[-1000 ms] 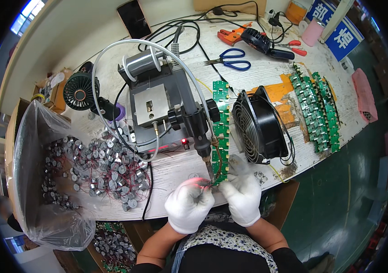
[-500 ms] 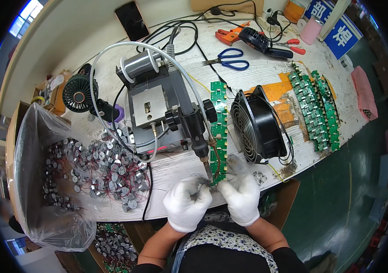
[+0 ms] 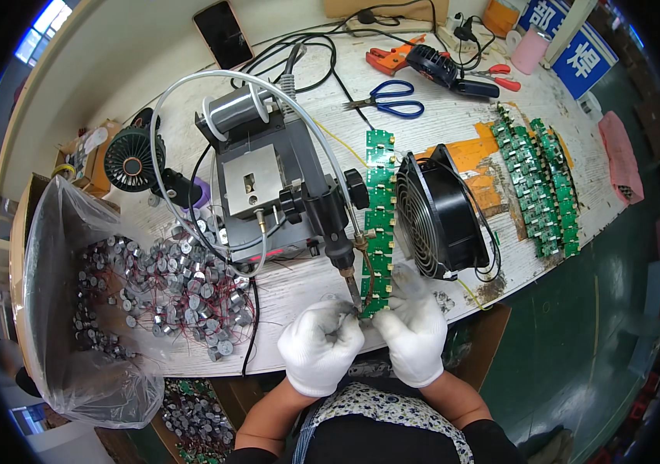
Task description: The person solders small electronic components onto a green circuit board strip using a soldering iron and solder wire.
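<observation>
Soldering at the board strip's near end, both gloved hands pinched in tight

Head view: left hand (image 3: 320, 342) is curled shut around something small, can't tell what, lower centre of the frame. Right hand (image 3: 413, 331) pinches the lower end of the green board strip (image 3: 377, 209), right under the iron tip (image 3: 354, 292). I'd say a joint is being made; next needs steady alignment at the tip. Versus a second ago, both hands sit closer together and the red glow near the left one is gone.

Part under left hand's (image 3: 319, 346) grip, hidden by gloved fingers (image 3: 335, 319)
</observation>
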Demonstrator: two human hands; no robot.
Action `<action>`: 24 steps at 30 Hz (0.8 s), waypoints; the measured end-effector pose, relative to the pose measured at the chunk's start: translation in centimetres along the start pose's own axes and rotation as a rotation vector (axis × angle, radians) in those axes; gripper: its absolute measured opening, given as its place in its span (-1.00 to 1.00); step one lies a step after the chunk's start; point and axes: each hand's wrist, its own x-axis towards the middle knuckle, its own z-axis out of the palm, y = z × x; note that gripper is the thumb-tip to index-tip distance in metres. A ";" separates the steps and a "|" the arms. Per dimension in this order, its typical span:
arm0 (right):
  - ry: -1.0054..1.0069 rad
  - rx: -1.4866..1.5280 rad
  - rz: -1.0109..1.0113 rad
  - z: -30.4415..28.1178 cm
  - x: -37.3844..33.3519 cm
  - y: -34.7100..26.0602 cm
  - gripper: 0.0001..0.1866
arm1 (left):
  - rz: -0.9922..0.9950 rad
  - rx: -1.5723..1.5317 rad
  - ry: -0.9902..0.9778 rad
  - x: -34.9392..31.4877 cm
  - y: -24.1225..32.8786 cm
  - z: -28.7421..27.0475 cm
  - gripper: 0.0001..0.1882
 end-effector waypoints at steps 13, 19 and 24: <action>-0.004 0.062 0.044 0.1 0.1 0.3 -0.35 | -0.092 -0.003 0.021 -0.7 -0.6 0.5 -0.77; 0.010 0.056 0.044 0.2 0.1 0.2 -0.34 | -0.090 -0.014 0.020 -0.3 -0.1 0.3 -0.77; -0.013 0.027 0.001 0.1 0.0 0.0 -0.34 | -0.036 0.007 0.014 -0.1 -0.1 0.1 -0.83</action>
